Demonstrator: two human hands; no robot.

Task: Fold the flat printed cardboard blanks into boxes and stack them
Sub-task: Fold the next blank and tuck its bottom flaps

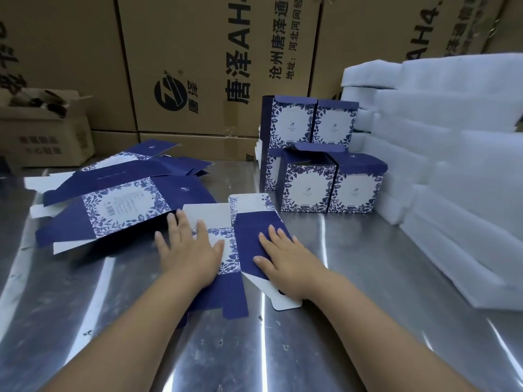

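A flat blue-and-white floral cardboard blank (249, 233) lies on the steel table (353, 321) in front of me. My left hand (188, 250) presses flat on its left part, fingers spread. On its dark blue right panel rests my right hand (285, 261), also flat with fingers apart. A loose pile of more flat blanks (119, 202) sits to the left, touching the left fingertips. Behind and to the right stand several folded boxes (308, 188), stacked in two tiers with their top flaps up.
White foam sheets (452, 165) are piled high along the right side. Large brown shipping cartons (212, 66) wall off the back. A smaller open carton (45, 131) sits at the far left.
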